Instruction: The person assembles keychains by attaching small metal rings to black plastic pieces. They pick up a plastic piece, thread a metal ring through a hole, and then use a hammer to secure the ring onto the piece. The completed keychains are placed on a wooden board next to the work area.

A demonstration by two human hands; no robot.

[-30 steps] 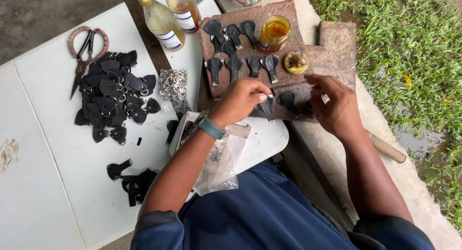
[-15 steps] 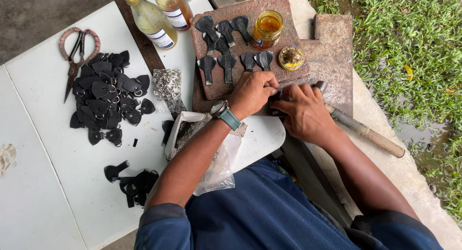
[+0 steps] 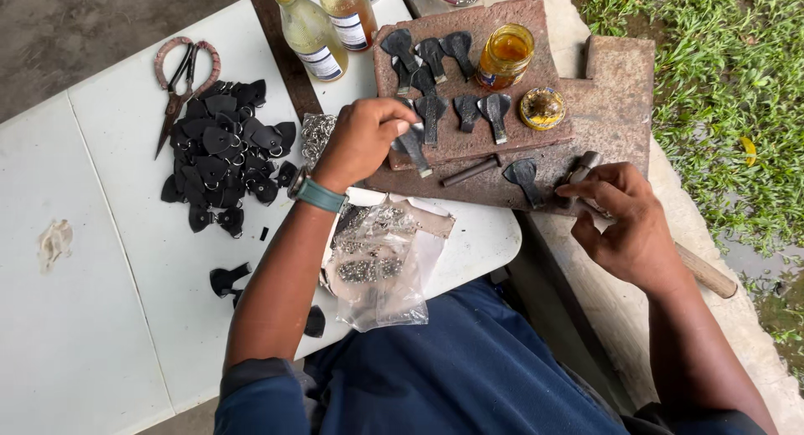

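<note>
My left hand (image 3: 362, 140), with a teal watch on the wrist, pinches a black leather tab (image 3: 412, 147) over the near edge of a rusty metal block (image 3: 548, 138). Several more black leather tabs (image 3: 435, 58) lie in rows on that block. My right hand (image 3: 630, 227) is closed around a hammer (image 3: 584, 164) close to its metal head; the wooden handle sticks out behind the hand to the right. Between my hands, on the lower rusty slab (image 3: 620, 83), lie a short metal punch (image 3: 469, 171) and one leather tab (image 3: 525, 175).
A jar of amber liquid (image 3: 505, 54) and its sticky lid (image 3: 542, 108) sit on the block. On the white table (image 3: 100, 318) are a pile of black leather pieces (image 3: 222, 150), scissors (image 3: 180, 87), two bottles (image 3: 310, 31) and a plastic bag of metal fittings (image 3: 378, 263). Grass lies to the right.
My hands were together at the slab's near edge. The left hand has since lifted away to the left with a leather tab, and the right hand has drawn back right onto the hammer.
</note>
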